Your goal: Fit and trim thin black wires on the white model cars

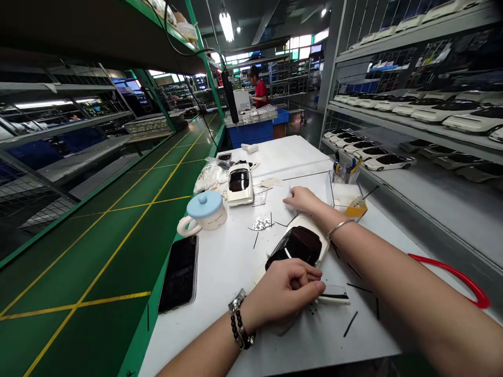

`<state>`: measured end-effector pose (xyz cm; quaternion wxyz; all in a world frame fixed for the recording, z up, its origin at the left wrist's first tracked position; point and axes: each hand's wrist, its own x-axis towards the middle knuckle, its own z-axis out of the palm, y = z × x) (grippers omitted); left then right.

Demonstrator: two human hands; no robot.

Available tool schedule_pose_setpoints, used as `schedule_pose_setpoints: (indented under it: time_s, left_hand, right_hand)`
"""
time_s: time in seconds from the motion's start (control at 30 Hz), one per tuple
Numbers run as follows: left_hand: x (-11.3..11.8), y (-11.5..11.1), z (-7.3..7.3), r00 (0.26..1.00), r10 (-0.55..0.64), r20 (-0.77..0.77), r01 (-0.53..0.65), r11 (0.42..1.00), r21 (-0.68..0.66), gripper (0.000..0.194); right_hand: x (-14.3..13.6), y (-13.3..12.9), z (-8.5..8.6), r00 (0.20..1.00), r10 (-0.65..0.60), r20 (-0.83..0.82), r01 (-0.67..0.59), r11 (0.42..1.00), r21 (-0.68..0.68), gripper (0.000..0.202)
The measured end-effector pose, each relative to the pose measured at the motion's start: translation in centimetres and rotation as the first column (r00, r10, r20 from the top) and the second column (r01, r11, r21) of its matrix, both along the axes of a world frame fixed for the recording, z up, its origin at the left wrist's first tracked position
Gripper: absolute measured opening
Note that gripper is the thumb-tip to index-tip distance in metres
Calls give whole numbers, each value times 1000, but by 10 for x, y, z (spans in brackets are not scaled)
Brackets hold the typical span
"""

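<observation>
Car [294, 245] at lower centre of frame, apparently set close so both hands can reach it. Left hand [285, 288] half curled over its near side, likely steadying it; whether it grips the strip [335, 298] by its thumb, I can't tell from where I stand. Right hand [303, 200], mid-frame, fingertips pinched on a small white piece [290, 207]. Mug [210, 212] and phone [178, 272] sit left of centre, presumably to leave the arms room.
</observation>
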<state>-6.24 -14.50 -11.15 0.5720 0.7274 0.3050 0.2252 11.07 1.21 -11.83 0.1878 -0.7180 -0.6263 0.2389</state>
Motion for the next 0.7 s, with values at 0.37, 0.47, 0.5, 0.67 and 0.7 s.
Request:
schedule_pose_setpoints:
  time_s: [0.37, 0.47, 0.5, 0.67, 0.7]
  left_hand:
    - [0, 14, -3, 963, 110, 246, 6, 904, -428, 42]
    - [0, 15, -4, 938, 151, 312, 14, 882, -470, 43]
    - [1, 15, -4, 935, 155, 320, 16, 880, -474, 42]
    - [2, 17, -5, 916, 183, 358, 8, 882, -471, 39]
    - [2, 18, -5, 911, 188, 368, 8, 883, -470, 39]
  right_hand:
    - [24, -84, 45, 624, 42, -780, 352, 876, 329, 29]
    - [47, -135, 43, 351, 166, -921, 556, 755, 348, 42]
    - [53, -150, 37, 297, 177, -938, 618, 713, 331, 43]
    - [61, -198, -3, 219, 39, -975, 776, 598, 199, 39]
    - [58, -202, -8, 243, 1, -970, 775, 601, 195, 37]
